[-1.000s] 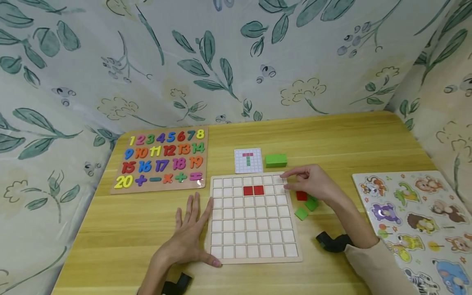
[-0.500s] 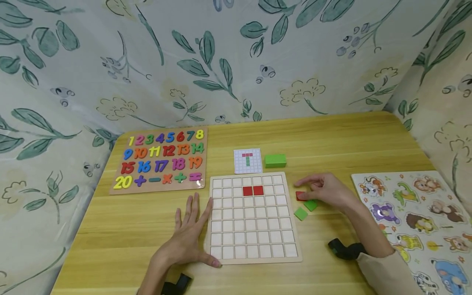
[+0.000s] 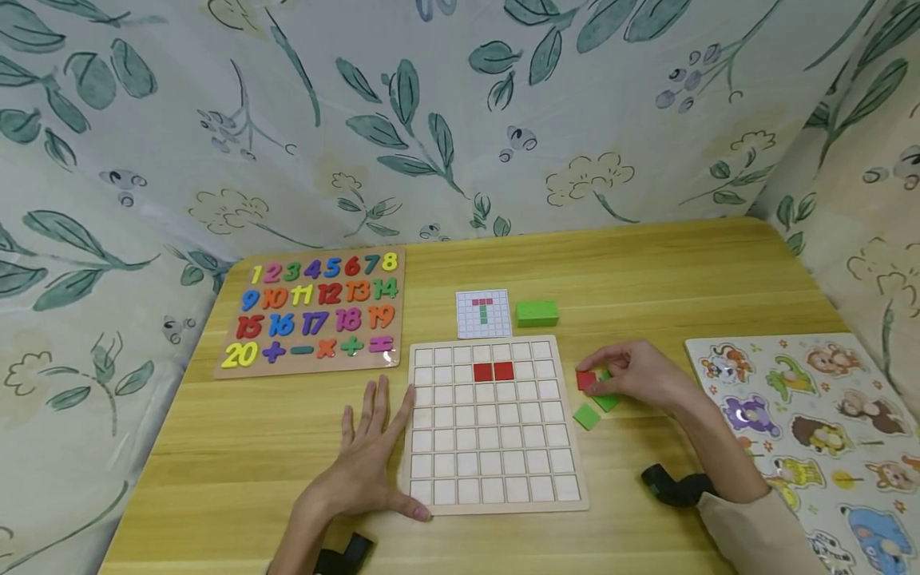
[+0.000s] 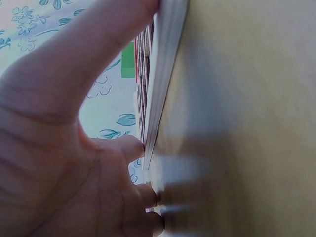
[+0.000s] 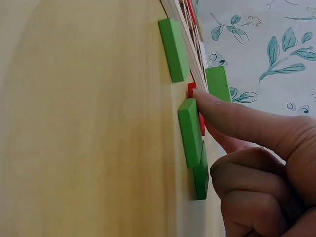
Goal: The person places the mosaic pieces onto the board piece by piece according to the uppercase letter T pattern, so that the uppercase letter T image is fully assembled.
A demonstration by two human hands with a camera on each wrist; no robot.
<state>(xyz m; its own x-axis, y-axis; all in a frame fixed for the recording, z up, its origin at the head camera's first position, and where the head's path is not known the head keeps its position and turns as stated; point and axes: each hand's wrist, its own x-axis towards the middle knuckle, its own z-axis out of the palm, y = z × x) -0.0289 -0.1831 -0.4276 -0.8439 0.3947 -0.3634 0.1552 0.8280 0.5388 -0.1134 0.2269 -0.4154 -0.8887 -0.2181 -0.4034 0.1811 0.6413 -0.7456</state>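
The white-celled grid board [image 3: 429, 507] holds two red tiles [image 3: 484, 372] side by side in its second row. My left hand [image 3: 366, 467] lies spread along the board's left side, thumb at the lower left corner; in the left wrist view its thumb [image 4: 84, 59] touches the board's edge [image 4: 165, 59]. Right of the board, my right hand [image 3: 640, 374] pinches a loose red tile [image 3: 585, 381] between thumb and index finger. Green tiles [image 3: 587, 416] lie beside it on the table; the right wrist view shows the thumb [image 5: 232, 118] at the red tile [image 5: 202, 126], close above a green tile [image 5: 190, 133].
Behind the board are a card [image 3: 467, 323] with a red and green T pattern and a green block [image 3: 537, 314]. A number board [image 3: 230, 369] stands at the left, an animal puzzle board [image 3: 783, 375] at the right. Patterned cloth [image 3: 446, 104] hangs behind the table.
My right hand has moved from the board's upper right corner to the right and down, onto the loose red tile, now gripped there. My left hand has stayed still.
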